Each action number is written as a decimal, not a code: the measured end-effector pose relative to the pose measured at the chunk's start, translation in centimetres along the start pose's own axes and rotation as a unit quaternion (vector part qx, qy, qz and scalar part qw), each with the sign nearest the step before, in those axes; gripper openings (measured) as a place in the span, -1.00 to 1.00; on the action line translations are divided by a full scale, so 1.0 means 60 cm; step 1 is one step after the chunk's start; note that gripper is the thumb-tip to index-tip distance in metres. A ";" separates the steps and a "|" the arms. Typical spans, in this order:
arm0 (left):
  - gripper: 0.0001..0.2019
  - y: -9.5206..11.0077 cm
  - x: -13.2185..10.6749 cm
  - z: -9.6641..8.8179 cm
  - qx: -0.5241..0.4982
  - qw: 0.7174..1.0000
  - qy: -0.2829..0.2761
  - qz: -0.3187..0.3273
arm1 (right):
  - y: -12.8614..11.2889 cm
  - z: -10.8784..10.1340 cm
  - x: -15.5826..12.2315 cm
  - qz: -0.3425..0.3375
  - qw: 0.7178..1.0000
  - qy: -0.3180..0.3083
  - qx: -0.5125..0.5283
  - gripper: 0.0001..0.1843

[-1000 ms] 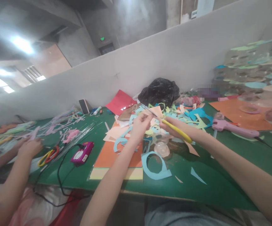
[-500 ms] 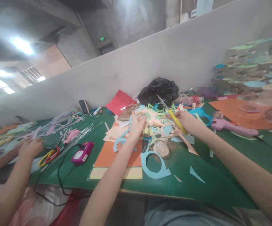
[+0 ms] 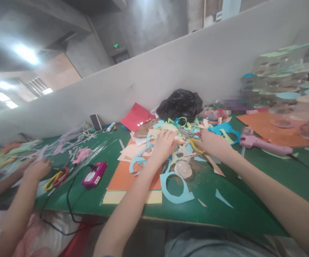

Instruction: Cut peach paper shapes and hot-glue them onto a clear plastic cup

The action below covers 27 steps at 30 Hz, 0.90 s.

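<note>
My left hand (image 3: 163, 144) reaches into a heap of coloured paper scraps (image 3: 181, 134) on the green table (image 3: 234, 185), its fingers bent down onto a pale piece. My right hand (image 3: 212, 142) lies at the heap's right side, closed round the yellow handle of scissors (image 3: 193, 141), whose blades point left over the scraps. A small clear plastic cup (image 3: 183, 168) sits just in front of both hands, beside a blue paper ring (image 3: 174, 185).
Orange and yellow sheets (image 3: 127, 178) lie left of the ring. A pink glue gun (image 3: 264, 144), a black bag (image 3: 181, 103), a red sheet (image 3: 136, 116) and a magenta device (image 3: 93, 175) with cable surround the heap. Another person's hands (image 3: 38, 167) work at far left.
My right hand has lowered the scissors from upright down onto the heap. My left hand dropped from in front of me into the scraps.
</note>
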<state>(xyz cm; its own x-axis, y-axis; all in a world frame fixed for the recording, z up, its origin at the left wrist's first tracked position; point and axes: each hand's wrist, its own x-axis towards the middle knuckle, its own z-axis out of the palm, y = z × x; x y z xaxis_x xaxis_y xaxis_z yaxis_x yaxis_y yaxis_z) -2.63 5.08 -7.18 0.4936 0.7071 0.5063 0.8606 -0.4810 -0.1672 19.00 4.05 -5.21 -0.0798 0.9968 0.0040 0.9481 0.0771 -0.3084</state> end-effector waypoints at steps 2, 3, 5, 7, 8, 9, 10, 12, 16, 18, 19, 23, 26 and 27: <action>-0.63 -0.001 -0.001 0.011 0.008 1.000 -0.020 -0.011 | 0.000 0.001 -0.001 -0.003 1.000 -0.002 -0.010 -0.60; -0.66 -0.002 -0.001 0.015 0.008 0.999 -0.026 -0.016 | 0.000 0.002 -0.002 -0.005 1.000 -0.004 -0.014 -0.60; -0.72 -0.005 0.000 0.020 0.003 0.999 -0.032 -0.019 | -0.002 0.004 -0.002 -0.010 1.000 -0.010 -0.020 -0.60; -0.76 -0.007 0.002 0.020 -0.006 0.999 -0.031 -0.019 | -0.004 0.007 -0.003 -0.012 1.000 -0.019 -0.019 -0.60; -0.77 -0.007 0.003 0.019 -0.012 0.999 -0.028 -0.018 | -0.006 0.008 -0.003 -0.011 1.000 -0.023 -0.017 -0.60; -0.77 -0.006 0.004 0.016 -0.017 0.999 -0.023 -0.016 | -0.007 0.009 -0.004 -0.009 1.000 -0.025 -0.016 -0.59; -0.77 -0.005 0.005 0.013 -0.023 1.000 -0.015 -0.012 | -0.008 0.010 -0.006 -0.007 1.000 -0.024 -0.015 -0.58; -0.77 -0.002 0.007 0.007 -0.035 0.999 0.008 0.001 | -0.010 0.008 -0.009 -0.004 1.000 -0.019 -0.017 -0.58; -0.77 0.005 0.011 -0.005 -0.070 0.994 0.080 0.020 | -0.013 -0.004 -0.017 -0.061 0.996 0.060 -0.002 -0.63; -0.77 0.009 0.013 -0.013 -0.099 0.988 0.117 0.023 | -0.018 -0.008 -0.018 -0.108 0.988 0.097 0.058 -0.63; -0.77 0.011 0.014 -0.018 -0.115 0.984 0.133 0.023 | -0.021 -0.009 -0.018 -0.128 0.982 0.093 0.103 -0.61; -0.77 0.024 0.014 -0.043 -0.175 0.968 0.176 0.026 | -0.033 -0.005 -0.014 -0.178 0.948 0.040 0.260 -0.66; -0.77 0.034 0.014 -0.057 -0.204 0.960 0.192 0.019 | -0.036 -0.003 -0.014 -0.174 0.936 0.070 0.297 -0.70; -0.77 0.036 0.014 -0.059 -0.207 0.958 0.196 0.014 | -0.036 -0.004 -0.015 -0.168 0.933 0.080 0.307 -0.70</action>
<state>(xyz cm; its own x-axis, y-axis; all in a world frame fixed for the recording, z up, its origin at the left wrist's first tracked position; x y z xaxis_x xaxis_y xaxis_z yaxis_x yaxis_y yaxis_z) -0.80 2.85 -4.12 0.3615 0.4807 0.7989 0.6836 -0.7194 0.1236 17.09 2.97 -4.31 -0.2467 0.9127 0.3258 0.5196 0.4083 -0.7505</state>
